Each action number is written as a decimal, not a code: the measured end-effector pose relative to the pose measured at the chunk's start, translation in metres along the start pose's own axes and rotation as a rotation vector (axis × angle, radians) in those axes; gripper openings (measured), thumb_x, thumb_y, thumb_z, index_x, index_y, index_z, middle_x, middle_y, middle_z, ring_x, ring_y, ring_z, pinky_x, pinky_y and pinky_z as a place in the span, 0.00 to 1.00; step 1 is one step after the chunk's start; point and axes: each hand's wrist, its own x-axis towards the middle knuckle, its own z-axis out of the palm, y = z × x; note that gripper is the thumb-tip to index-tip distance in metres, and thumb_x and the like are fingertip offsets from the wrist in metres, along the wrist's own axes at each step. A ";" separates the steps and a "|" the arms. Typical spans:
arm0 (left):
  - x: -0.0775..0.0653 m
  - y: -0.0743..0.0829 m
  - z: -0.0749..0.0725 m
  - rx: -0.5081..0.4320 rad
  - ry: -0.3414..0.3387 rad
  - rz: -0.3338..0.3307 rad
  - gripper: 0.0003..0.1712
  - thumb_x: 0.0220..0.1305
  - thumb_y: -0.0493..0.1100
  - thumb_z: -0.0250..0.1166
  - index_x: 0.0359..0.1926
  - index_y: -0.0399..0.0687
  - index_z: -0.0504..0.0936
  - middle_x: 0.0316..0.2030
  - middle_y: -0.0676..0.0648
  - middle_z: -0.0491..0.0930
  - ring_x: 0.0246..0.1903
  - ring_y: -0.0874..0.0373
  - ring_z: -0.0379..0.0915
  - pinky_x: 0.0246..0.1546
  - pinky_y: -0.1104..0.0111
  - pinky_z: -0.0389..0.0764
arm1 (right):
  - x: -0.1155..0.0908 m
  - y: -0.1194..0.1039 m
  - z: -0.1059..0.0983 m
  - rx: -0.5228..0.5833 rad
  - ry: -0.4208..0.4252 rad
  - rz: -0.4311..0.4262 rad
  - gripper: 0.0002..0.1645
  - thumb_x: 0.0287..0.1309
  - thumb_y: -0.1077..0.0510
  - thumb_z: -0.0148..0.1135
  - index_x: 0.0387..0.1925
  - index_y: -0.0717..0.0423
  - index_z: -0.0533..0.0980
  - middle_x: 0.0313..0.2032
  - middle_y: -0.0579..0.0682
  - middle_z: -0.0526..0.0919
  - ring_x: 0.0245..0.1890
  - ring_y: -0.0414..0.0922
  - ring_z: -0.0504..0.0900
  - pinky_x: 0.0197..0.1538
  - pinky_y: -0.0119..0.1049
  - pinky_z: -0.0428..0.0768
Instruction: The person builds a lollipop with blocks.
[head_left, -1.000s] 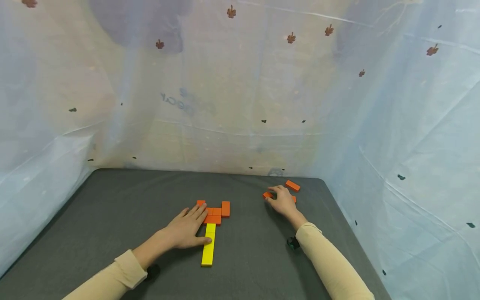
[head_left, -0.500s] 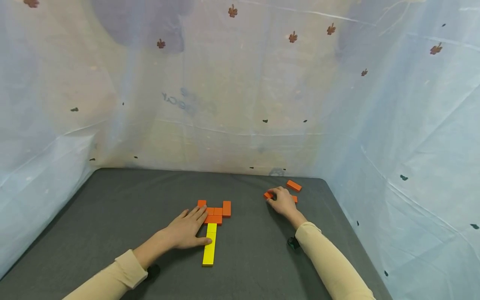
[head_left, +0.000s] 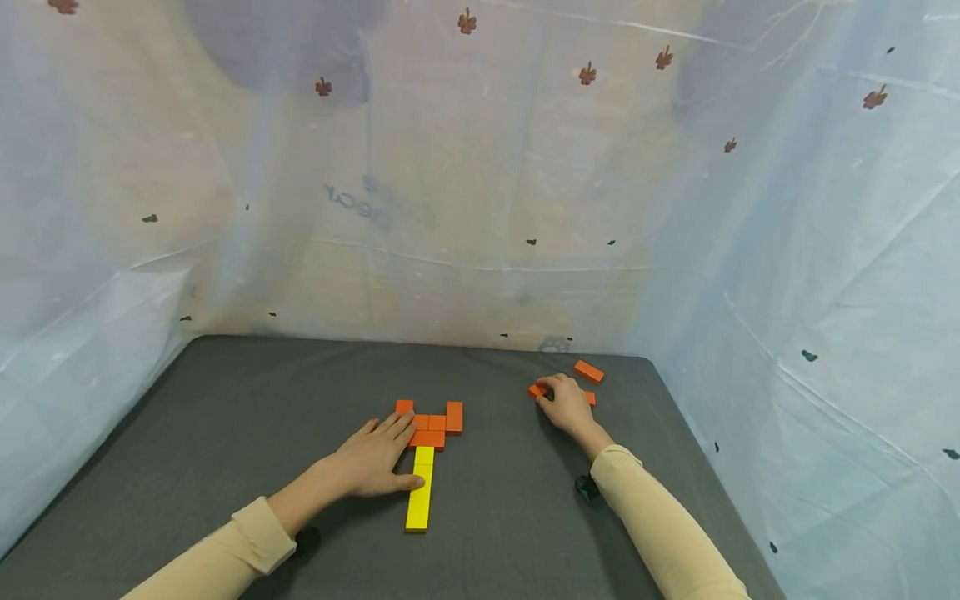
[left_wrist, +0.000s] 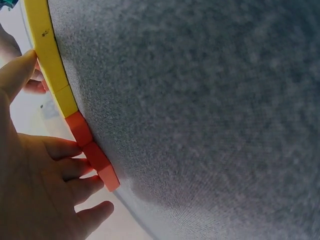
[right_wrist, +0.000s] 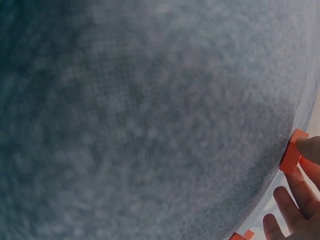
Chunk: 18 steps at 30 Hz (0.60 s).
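My left hand (head_left: 372,462) lies with outstretched fingers beside a flat figure of blocks on the dark table. Its fingertips touch the orange blocks (head_left: 427,439), and the thumb rests on the yellow strip (head_left: 417,508). In the left wrist view the fingers lie along the red-orange blocks (left_wrist: 97,156), with the thumb at the edge of the long yellow block (left_wrist: 47,45). Over on the right, my right hand (head_left: 567,406) pinches an orange block (head_left: 537,390) between thumb and finger. The right wrist view has this block (right_wrist: 292,156) close against the table, partly hidden by the thumb.
Another loose orange block (head_left: 589,372) lies beyond the right hand. One more orange block (head_left: 590,399) is partly covered by that hand. The grey table (head_left: 247,400) ends at a pale plastic curtain (head_left: 450,300) at the back and sides.
The right thumb and fingers have closed in on the orange block, which stays about where it was. The left hand keeps its place on the figure. The view has shifted slightly.
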 end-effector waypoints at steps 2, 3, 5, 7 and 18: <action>0.000 0.000 0.001 0.001 0.001 0.002 0.58 0.66 0.76 0.60 0.80 0.40 0.60 0.81 0.40 0.52 0.80 0.40 0.48 0.75 0.39 0.53 | -0.001 -0.001 0.000 -0.001 0.005 -0.006 0.22 0.70 0.57 0.67 0.62 0.56 0.81 0.61 0.60 0.79 0.62 0.60 0.76 0.63 0.60 0.76; 0.001 -0.001 0.001 0.002 0.001 0.002 0.58 0.66 0.76 0.60 0.80 0.40 0.60 0.81 0.40 0.52 0.80 0.40 0.48 0.75 0.39 0.53 | -0.001 -0.002 0.000 -0.001 0.008 -0.011 0.22 0.70 0.57 0.67 0.62 0.56 0.81 0.61 0.60 0.79 0.62 0.60 0.76 0.63 0.60 0.76; 0.001 -0.001 0.001 0.002 0.001 0.005 0.58 0.66 0.76 0.60 0.80 0.40 0.60 0.81 0.39 0.52 0.80 0.40 0.48 0.75 0.39 0.53 | -0.001 -0.004 -0.001 0.009 0.018 -0.023 0.22 0.70 0.58 0.67 0.63 0.56 0.81 0.61 0.60 0.79 0.62 0.60 0.77 0.63 0.60 0.76; 0.000 -0.001 0.001 -0.001 0.004 0.010 0.58 0.66 0.75 0.61 0.80 0.39 0.60 0.81 0.38 0.53 0.79 0.39 0.49 0.75 0.38 0.54 | -0.002 -0.008 -0.002 0.027 0.029 -0.040 0.22 0.70 0.58 0.67 0.62 0.56 0.81 0.61 0.60 0.80 0.62 0.60 0.77 0.63 0.60 0.76; 0.001 -0.001 0.001 0.006 0.004 0.007 0.58 0.65 0.76 0.61 0.80 0.39 0.61 0.80 0.38 0.54 0.79 0.40 0.50 0.75 0.38 0.55 | 0.000 -0.051 -0.003 0.102 0.034 -0.144 0.22 0.71 0.57 0.66 0.64 0.54 0.81 0.62 0.57 0.79 0.64 0.58 0.75 0.65 0.59 0.74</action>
